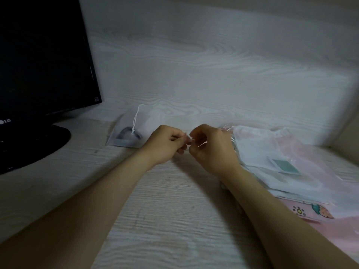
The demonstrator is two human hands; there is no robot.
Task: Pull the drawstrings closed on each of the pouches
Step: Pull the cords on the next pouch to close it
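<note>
My left hand (pixel 165 144) and my right hand (pixel 209 146) meet over the middle of the desk, fingers curled, pinching a thin white drawstring (pixel 202 144) between them. The string's pouch is mostly hidden behind my right hand. To the right lies a pile of sheer white and pink pouches (pixel 272 158); the top one holds a teal card (pixel 285 166). Behind my left hand a white pouch (pixel 134 129) with a dark curved thing inside lies flat, its gathered top leaning on the wall and its knotted cord hanging down.
A black monitor (pixel 42 55) on a round base (pixel 33 144) fills the left. A pale wood-grain wall (pixel 194 65) rises just behind the desk (pixel 165 220). A pink printed cloth (pixel 310 212) lies under the pile at the right.
</note>
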